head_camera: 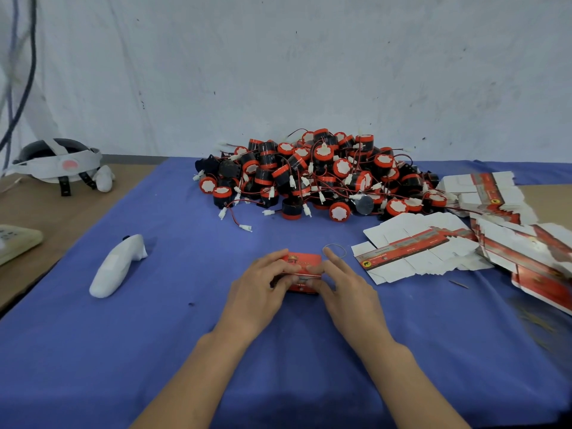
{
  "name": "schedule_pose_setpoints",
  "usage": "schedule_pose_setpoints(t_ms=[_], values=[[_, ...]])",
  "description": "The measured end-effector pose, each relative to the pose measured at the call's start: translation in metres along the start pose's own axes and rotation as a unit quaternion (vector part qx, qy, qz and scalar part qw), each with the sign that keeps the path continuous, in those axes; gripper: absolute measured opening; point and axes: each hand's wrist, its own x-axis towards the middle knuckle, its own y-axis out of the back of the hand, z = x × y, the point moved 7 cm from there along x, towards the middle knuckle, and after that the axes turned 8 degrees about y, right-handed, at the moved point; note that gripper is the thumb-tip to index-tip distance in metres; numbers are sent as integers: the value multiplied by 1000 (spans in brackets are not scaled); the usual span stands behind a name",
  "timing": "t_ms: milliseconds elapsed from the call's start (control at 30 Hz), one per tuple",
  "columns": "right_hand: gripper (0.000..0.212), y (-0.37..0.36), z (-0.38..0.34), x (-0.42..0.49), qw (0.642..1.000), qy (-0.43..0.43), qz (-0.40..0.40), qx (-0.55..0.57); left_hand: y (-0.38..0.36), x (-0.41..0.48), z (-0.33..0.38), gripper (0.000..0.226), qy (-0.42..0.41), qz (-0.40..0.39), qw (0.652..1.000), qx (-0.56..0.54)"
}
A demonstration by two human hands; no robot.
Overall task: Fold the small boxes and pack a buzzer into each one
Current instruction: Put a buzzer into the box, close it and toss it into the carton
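Observation:
A small red box [305,262] sits on the blue cloth [185,335] at the centre, held from both sides. My left hand [260,286] grips its left end with fingers curled over the top. My right hand [343,283] holds its right end, the index finger stretched out past it. Behind the box lies a big pile of black-and-red buzzers [315,174] with red wires and white plugs. Flat unfolded box blanks [414,246] lie fanned out to the right. Whether a buzzer is inside the held box is hidden.
A white wrapped controller [116,267] lies on the cloth at the left. A headset with white straps [58,164] and a beige device [15,243] rest on the brown table at far left. A rubber band [335,250] lies just right of the box. More blanks [486,190] are stacked at far right.

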Motion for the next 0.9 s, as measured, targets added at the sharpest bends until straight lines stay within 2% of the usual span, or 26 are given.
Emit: schedule_pose_setpoints(t_ms=[200, 367, 500, 733, 900], values=[[19, 4, -11, -3, 996, 43, 31, -74, 6, -5, 14, 12, -73, 68, 993, 70], [22, 9, -27, -6, 987, 125, 72, -73, 8, -10, 26, 14, -161, 114, 974, 114], [22, 12, -30, -7, 981, 152, 97, -72, 6, -11, 29, 16, -178, 110, 969, 130], [22, 13, -27, -8, 977, 149, 137, -73, 9, -14, 32, 17, -182, 133, 963, 149], [19, 12, -25, -8, 979, 143, 131, -69, 9, -16, 37, 19, -211, 144, 951, 171]])
